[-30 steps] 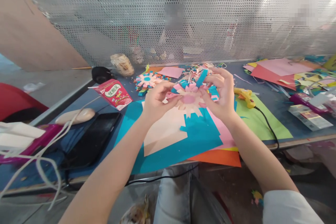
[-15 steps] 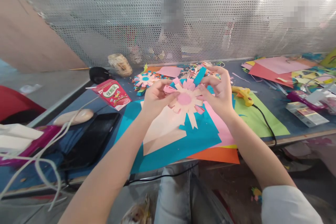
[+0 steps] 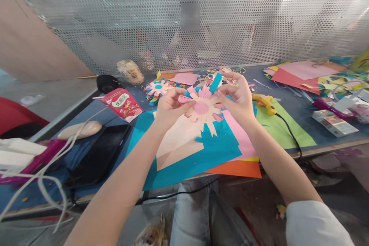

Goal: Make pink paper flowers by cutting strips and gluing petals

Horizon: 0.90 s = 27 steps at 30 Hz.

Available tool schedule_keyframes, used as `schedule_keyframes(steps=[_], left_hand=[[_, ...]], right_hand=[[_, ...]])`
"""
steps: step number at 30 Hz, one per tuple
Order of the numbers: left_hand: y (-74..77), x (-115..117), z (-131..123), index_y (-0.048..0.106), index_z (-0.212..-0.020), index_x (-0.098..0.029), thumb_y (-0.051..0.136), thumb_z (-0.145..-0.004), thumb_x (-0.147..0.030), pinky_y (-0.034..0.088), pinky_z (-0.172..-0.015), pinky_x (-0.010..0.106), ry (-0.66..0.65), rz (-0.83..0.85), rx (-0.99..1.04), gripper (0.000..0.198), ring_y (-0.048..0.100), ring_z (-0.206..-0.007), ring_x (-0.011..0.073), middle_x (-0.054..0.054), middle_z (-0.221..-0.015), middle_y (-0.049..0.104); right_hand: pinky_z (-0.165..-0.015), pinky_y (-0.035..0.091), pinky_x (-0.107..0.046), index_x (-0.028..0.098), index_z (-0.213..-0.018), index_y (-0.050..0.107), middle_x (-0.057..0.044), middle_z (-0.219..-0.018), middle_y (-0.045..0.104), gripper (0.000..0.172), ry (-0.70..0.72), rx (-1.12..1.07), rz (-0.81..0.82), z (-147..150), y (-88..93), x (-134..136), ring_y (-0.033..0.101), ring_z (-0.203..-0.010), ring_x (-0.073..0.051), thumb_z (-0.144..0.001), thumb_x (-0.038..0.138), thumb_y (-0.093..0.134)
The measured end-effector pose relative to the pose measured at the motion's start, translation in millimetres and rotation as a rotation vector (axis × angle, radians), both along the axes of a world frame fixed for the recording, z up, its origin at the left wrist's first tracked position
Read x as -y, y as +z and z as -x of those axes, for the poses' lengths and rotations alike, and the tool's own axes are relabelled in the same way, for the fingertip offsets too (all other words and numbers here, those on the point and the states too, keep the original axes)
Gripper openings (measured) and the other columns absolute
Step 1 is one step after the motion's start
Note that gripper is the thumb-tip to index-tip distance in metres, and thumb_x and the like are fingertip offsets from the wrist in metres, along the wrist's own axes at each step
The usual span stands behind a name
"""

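Between my two hands is a layered paper flower [image 3: 201, 107] with a pink round centre, cream and pink petals and some blue strips behind. My left hand [image 3: 170, 108] pinches its left edge, thumb on the front. At the upper right side, my right hand [image 3: 238, 96] has its thumb and fingers closed on the flower's petals, close to a blue strip that sticks up. Under the flower lie a cream paper sheet [image 3: 175, 148] and a larger blue paper sheet [image 3: 201, 169]. A second paper flower [image 3: 159, 87] rests behind my left hand.
A yellow glue gun [image 3: 266, 103] with a black cord lies on green paper [image 3: 296, 132] to the right. Leftward are a red drink carton [image 3: 123, 103], a dark phone [image 3: 99, 155] and a computer mouse [image 3: 80, 130]. A perforated metal screen [image 3: 115, 27] stands behind the table.
The flower stays in both hands with almost the same pose. My right thumb and fingers have shifted slightly along its upper right petals. The view has moved a little.
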State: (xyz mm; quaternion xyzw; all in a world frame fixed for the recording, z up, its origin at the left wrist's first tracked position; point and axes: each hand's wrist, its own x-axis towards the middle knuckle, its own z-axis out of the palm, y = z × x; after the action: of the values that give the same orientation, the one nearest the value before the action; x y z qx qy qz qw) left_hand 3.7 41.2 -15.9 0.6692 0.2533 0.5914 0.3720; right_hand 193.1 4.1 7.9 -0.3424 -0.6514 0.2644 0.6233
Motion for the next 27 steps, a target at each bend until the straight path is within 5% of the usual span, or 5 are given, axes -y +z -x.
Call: schedule_keyframes(steps=[8,12,17,20,27], left_hand=[[1.2,4,8,0.056,-0.082,-0.018,0.065,-0.074,-0.024,0.053,-0.074,0.031,0.311,-0.395,-0.262,0.013,0.064,-0.082,0.0148,0.003,-0.084,0.066],[1.7,3,20,0.056,-0.087,-0.021,0.058,-0.079,-0.015,0.050,-0.086,0.036,0.412,-0.875,-0.520,0.010,0.064,-0.096,0.0173,0.004,-0.094,0.069],[1.4,0,25,0.054,-0.092,-0.021,0.057,-0.080,-0.012,0.049,-0.086,0.036,0.451,-1.128,-0.700,0.016,0.062,-0.100,0.0185,0.005,-0.096,0.068],[1.3,-1,22,0.054,-0.092,-0.021,0.056,-0.080,-0.013,0.050,-0.084,0.035,0.468,-1.201,-0.771,0.014,0.063,-0.096,0.0185,0.005,-0.093,0.068],[-6.2,-6,18,0.058,-0.090,-0.023,0.050,-0.083,-0.014,0.049,-0.082,0.036,0.399,-1.128,-0.858,0.014,0.064,-0.093,0.0185,0.004,-0.092,0.068]], right_hand=[[-0.070,0.050,-0.031,0.023,-0.099,0.046,0.001,-0.084,0.064,0.025,0.022,0.095,-0.124,-2,1.7,0,0.063,-0.081,-0.015,-0.075,0.022,0.052],[-0.080,0.048,-0.036,0.023,-0.105,0.047,-0.004,-0.101,0.064,0.031,-0.274,0.282,-0.110,-19,7.1,-3,0.059,-0.098,-0.018,-0.075,0.018,0.043],[-0.089,0.039,-0.054,0.007,-0.114,0.053,-0.023,-0.120,0.054,0.052,-1.065,0.834,0.600,-69,1.8,-15,0.044,-0.117,-0.038,-0.076,0.043,0.054],[-0.086,0.042,-0.052,0.009,-0.115,0.057,-0.023,-0.122,0.053,0.061,-1.073,0.975,1.068,-97,-10.7,-19,0.047,-0.115,-0.038,-0.074,0.055,0.055],[-0.084,0.048,-0.044,0.013,-0.114,0.060,-0.021,-0.116,0.058,0.054,-1.051,1.002,1.010,-117,-26.1,-23,0.055,-0.109,-0.032,-0.075,0.048,0.057]])
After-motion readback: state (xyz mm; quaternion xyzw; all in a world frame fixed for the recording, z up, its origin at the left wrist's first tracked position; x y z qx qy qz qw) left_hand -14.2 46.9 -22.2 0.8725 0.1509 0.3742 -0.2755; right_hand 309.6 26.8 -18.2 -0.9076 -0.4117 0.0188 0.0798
